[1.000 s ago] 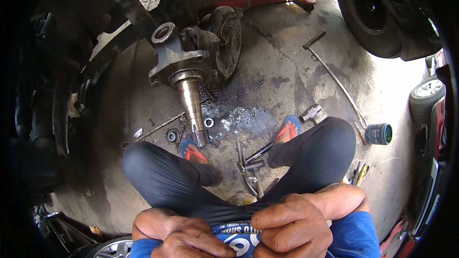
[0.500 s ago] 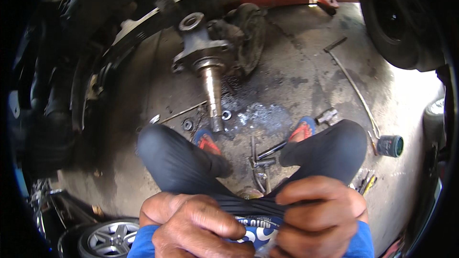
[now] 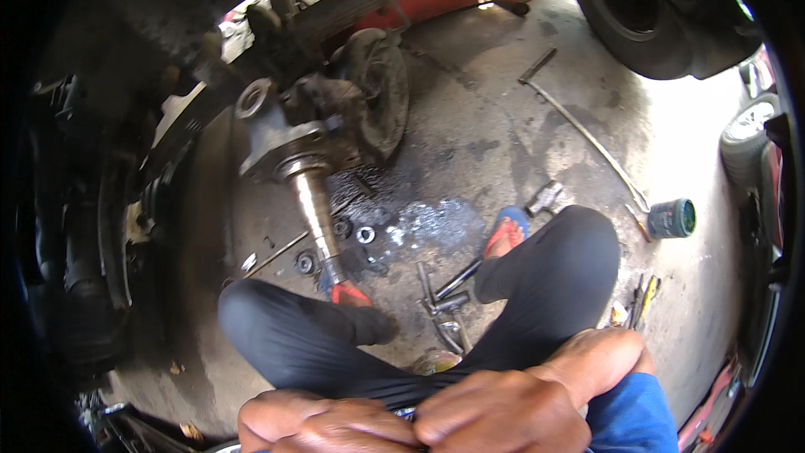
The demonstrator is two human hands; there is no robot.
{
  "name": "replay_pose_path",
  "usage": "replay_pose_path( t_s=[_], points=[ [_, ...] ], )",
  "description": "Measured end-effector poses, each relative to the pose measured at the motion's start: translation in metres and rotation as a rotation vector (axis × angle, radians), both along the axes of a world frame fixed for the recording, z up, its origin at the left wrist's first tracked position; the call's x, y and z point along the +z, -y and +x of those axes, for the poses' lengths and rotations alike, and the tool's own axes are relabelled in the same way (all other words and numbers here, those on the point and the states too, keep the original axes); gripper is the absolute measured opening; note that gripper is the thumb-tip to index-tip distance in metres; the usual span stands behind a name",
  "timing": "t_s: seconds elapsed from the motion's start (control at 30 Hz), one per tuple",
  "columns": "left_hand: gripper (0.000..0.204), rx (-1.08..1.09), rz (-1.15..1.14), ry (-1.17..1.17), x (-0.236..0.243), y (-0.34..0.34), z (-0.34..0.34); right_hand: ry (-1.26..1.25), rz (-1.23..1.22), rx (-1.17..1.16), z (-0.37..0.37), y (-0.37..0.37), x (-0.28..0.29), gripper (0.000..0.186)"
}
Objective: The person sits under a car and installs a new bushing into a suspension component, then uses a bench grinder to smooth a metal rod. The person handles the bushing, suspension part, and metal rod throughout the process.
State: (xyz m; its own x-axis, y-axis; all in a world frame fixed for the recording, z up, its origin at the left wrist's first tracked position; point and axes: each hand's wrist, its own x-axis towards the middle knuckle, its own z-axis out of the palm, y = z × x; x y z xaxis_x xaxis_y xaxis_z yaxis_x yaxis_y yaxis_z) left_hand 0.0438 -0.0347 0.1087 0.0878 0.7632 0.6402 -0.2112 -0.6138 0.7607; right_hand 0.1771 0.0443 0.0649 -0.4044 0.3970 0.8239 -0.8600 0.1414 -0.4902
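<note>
My left hand (image 3: 340,426) and my right hand (image 3: 507,411) are close together at the lower edge, in front of my torso. Both have bent fingers drawn in. The fingertips, and anything between them, are hidden behind the knuckles and cut off by the picture's edge. Beyond my left knee, a bare, shiny metal wheel spindle (image 3: 314,211) slopes down from a dark steering knuckle (image 3: 285,143) toward my left foot. Neither hand touches it. Between my legs, a round container (image 3: 436,361) is partly covered.
Several metal tools (image 3: 449,304) lie between my feet; a hammer (image 3: 545,198) rests past my right foot. Rightward are a long bar (image 3: 587,138), a green tub on its side (image 3: 671,220) and yellow-handled tools (image 3: 647,300). A metal ring (image 3: 366,235) lies beside the spindle. A tyre (image 3: 629,8) stands far right.
My hands have come together and sit lower in the picture; the right one was apart and blurred. The view has turned, so the spindle appears farther left and lower.
</note>
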Motion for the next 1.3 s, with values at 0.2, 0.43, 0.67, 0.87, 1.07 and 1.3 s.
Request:
replay_pose_path(
  t_s=[0.2, 0.43, 0.67, 0.87, 1.07, 1.3],
  points=[
    [0.016, 0.012, 0.234, -0.090, -0.013, -0.008, -0.012, 0.224, -0.060, 0.163, 0.012, -0.023, 0.019, 0.023],
    [0.020, 0.554, -0.074, -0.281, -0.030, -0.029, -0.025, 0.646, -0.002, -0.224, 0.006, -0.059, 0.007, 0.015],
    [0.026, 0.602, -0.174, -0.434, -0.059, -0.045, -0.044, 0.955, -0.172, -0.400, 0.004, -0.052, -0.007, 0.013],
    [0.020, 0.447, -0.685, -0.114, -0.069, -0.039, -0.050, 1.022, -0.210, -0.415, -0.004, -0.061, -0.016, 0.010],
    [0.027, 0.343, -0.706, 0.076, -0.077, -0.046, -0.053, 1.128, -0.401, -0.358, -0.003, -0.061, -0.013, 0.010],
    [0.023, 0.346, -0.695, 0.014, -0.078, -0.044, -0.050, 1.162, -0.267, -0.433, -0.005, -0.059, -0.013, 0.012]
  ],
)
